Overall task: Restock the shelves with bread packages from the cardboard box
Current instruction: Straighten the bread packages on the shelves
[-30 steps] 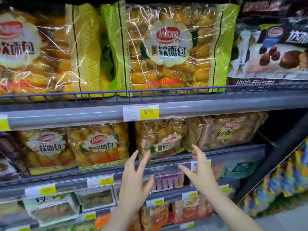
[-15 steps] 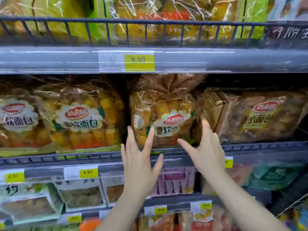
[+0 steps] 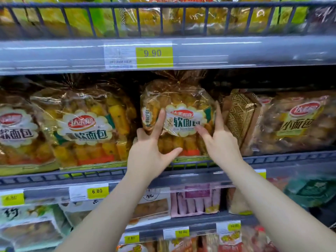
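Both hands are pressing on the bread package (image 3: 179, 122) on the middle shelf (image 3: 283, 158): left hand (image 3: 148, 151) fingers spread on its front and left edge, right hand (image 3: 219, 140) splayed on its right side — neither closed around it. Best to be easing it back squarely, since the brown package (image 3: 240, 117) is crowding just right of the fingers and another bread package (image 3: 85, 128) is sitting to their left.

Shop: tiered shelves (image 3: 163, 175) of packaged bread (image 3: 87, 128), yellow price tags (image 3: 154, 54) on rails
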A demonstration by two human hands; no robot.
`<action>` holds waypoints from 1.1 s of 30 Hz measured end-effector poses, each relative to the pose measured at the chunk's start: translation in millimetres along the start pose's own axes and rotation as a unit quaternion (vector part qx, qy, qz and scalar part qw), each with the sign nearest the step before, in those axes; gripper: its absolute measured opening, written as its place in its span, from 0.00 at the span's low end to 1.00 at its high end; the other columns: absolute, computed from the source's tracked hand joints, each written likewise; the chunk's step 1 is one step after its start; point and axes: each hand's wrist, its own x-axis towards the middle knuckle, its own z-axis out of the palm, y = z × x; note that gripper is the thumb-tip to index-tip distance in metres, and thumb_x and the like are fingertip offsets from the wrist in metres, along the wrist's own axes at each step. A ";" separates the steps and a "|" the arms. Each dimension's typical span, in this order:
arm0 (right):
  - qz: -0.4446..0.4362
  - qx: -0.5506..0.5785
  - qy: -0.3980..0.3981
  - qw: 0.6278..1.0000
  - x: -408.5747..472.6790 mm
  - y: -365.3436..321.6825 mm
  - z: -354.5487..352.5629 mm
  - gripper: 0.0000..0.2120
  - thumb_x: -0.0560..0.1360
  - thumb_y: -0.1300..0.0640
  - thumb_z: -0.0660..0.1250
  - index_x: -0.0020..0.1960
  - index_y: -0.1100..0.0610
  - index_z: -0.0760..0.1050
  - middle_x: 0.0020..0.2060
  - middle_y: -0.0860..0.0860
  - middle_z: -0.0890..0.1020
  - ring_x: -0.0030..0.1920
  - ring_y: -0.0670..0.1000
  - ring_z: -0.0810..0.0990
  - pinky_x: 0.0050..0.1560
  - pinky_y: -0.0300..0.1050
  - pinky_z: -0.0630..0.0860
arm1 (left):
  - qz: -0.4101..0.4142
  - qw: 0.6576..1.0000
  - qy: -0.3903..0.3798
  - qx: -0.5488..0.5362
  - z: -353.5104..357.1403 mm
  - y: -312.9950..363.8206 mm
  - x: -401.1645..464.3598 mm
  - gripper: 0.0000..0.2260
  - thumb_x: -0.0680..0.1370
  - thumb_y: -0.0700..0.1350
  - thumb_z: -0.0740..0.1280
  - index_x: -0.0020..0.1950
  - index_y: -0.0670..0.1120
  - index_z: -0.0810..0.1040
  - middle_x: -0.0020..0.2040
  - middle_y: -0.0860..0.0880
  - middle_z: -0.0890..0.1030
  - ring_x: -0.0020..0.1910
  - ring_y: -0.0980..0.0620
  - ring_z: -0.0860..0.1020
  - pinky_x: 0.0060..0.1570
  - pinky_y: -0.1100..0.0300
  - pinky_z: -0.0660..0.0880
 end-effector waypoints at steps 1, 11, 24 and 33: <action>0.006 -0.021 -0.007 1.000 5.1 2.1 2.1 0.35 0.74 0.36 0.55 0.72 0.36 0.36 0.66 0.59 0.72 0.57 0.65 0.76 0.57 0.55 0.71 | -0.001 1.000 -0.007 0.009 0.8 -1.2 1.5 0.46 0.66 0.70 0.64 0.70 0.67 0.32 0.50 0.40 0.71 0.40 0.37 0.77 0.39 0.54 0.76; 0.010 -0.004 0.002 1.000 -17.7 4.7 -3.5 0.39 0.72 0.35 0.57 0.72 0.38 0.34 0.65 0.60 0.71 0.57 0.64 0.76 0.52 0.55 0.73 | -0.010 0.998 -0.010 -0.057 -5.5 1.1 -17.1 0.50 0.63 0.69 0.67 0.68 0.71 0.31 0.70 0.36 0.61 0.64 0.34 0.70 0.55 0.50 0.76; -0.040 -0.068 -0.004 0.997 23.8 -17.8 -16.1 0.31 0.74 0.36 0.55 0.72 0.37 0.45 0.63 0.59 0.68 0.57 0.65 0.74 0.53 0.54 0.71 | -0.040 0.993 -0.019 -0.107 -15.6 20.9 43.4 0.45 0.67 0.65 0.68 0.71 0.69 0.38 0.63 0.41 0.66 0.60 0.38 0.72 0.56 0.53 0.70; -0.033 -0.045 -0.008 0.998 9.4 -15.0 -14.3 0.33 0.73 0.35 0.56 0.72 0.33 0.42 0.64 0.59 0.72 0.58 0.64 0.75 0.54 0.51 0.72 | -0.046 0.984 0.006 -0.172 -12.9 12.7 24.4 0.45 0.66 0.63 0.71 0.70 0.72 0.40 0.57 0.44 0.68 0.53 0.42 0.76 0.51 0.60 0.71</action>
